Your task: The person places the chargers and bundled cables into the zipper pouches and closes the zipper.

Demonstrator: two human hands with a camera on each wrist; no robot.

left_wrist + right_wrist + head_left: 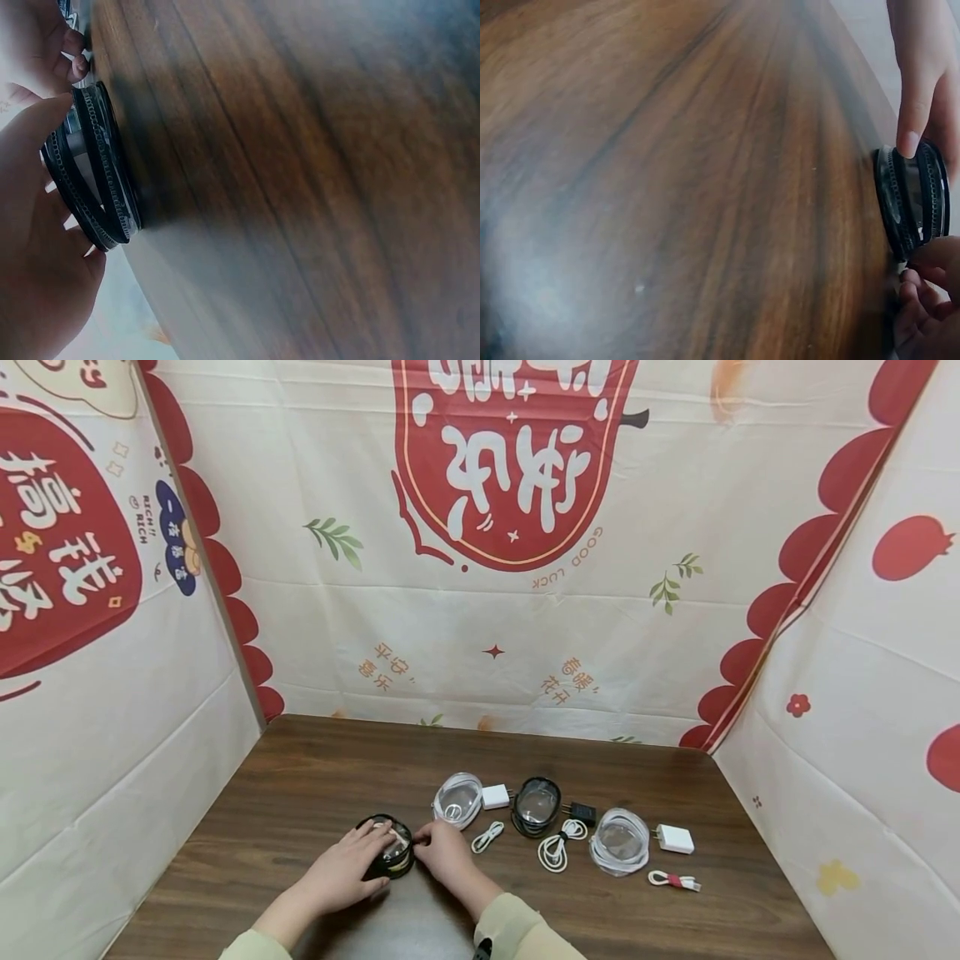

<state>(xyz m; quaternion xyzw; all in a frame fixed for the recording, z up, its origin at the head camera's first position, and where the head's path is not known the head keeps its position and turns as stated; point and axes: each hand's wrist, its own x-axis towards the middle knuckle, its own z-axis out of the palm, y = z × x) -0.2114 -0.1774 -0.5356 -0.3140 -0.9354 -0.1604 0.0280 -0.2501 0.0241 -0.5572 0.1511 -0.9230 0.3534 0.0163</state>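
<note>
The left hand (345,865) curls its fingers (374,841) round a clear, black-trimmed zip pouch (400,857) on the table (247,843). The right hand (448,860) pinches the pouch's edge.

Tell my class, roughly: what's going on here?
A person's left hand holds a black-edged zip case on the table, while the right hand pinches at its edge; exactly what it grips is unclear. To the right lie a white-edged case, another black-edged case and a second white-edged case, with a white plug, a black plug and another white plug beside them. Three bundled white cables lie nearby.
</note>
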